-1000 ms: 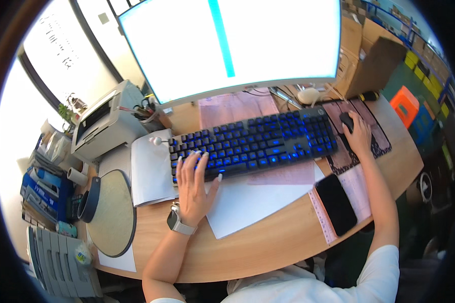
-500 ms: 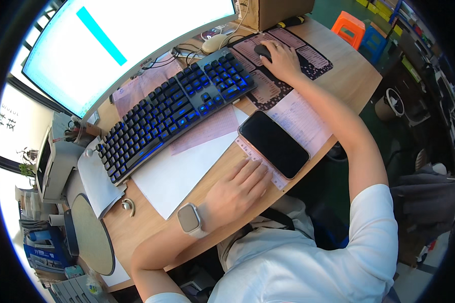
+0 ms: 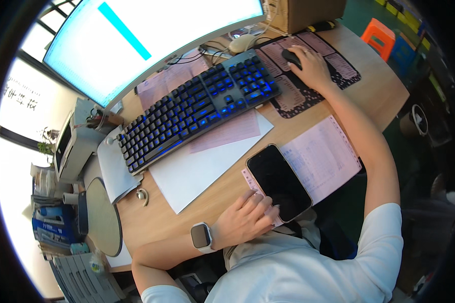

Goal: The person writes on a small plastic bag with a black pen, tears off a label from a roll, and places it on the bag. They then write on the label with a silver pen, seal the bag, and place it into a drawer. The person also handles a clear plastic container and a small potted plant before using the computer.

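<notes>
My right hand (image 3: 312,69) rests over a black computer mouse (image 3: 291,59) on a pink and black patterned mouse pad (image 3: 294,98). My left hand (image 3: 245,217), with a white-banded smartwatch (image 3: 201,236) on its wrist, is closed at the near left edge of a pink sheet of paper (image 3: 333,159). Its curled fingertips are beside a black smartphone (image 3: 279,182), which lies screen up and dark on that sheet. The exact grip under the fingers is hidden. Part of the paper and phone reaches the desk's front edge.
A backlit keyboard (image 3: 202,106) lies slanted over a white sheet (image 3: 187,184) and pink papers. Behind it stands a lit monitor (image 3: 151,30). An earpiece (image 3: 143,196) lies at left. A cardboard box (image 3: 308,12) stands at the back, an orange stool (image 3: 379,39) beyond the desk.
The pink sheet and the phone on it have slid toward me, away from the mouse pad, together with my left hand. My right hand stays on the mouse. The whole view has shifted slightly.
</notes>
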`<action>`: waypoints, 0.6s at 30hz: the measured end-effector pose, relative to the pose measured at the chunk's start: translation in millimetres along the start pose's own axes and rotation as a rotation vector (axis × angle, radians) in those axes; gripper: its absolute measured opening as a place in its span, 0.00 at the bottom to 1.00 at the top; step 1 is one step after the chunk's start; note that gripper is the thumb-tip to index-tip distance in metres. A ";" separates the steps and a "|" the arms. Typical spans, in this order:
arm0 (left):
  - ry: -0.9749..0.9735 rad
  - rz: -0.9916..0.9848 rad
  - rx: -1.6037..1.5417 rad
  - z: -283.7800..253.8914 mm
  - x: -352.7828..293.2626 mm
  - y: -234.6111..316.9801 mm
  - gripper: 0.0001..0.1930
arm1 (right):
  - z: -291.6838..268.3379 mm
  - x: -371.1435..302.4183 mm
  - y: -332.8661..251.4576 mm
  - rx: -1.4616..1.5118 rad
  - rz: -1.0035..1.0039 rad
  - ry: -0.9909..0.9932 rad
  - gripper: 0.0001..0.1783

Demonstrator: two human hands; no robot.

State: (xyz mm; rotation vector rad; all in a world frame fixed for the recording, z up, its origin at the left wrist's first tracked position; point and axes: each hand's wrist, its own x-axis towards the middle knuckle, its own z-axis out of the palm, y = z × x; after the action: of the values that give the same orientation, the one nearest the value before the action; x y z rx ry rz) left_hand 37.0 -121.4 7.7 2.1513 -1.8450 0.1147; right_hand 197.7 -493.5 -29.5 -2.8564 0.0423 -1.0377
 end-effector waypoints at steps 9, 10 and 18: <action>0.029 0.114 -0.046 14.8 25.2 11.0 0.27 | -10.4 -4.9 3.7 0.062 -0.019 -0.013 0.24; 0.064 0.132 -0.038 14.2 22.0 13.5 0.26 | -12.0 -2.2 -1.6 0.071 -0.028 -0.010 0.24; 0.182 0.300 0.049 -12.7 3.1 -21.2 0.21 | -12.4 1.2 -13.2 0.059 -0.025 -0.015 0.25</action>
State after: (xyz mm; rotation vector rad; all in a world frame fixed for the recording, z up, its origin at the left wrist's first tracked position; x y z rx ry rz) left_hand 60.0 -118.1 16.8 1.8104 -2.0591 0.4107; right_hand 190.6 -481.5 -17.9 -2.8185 -0.0245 -1.0046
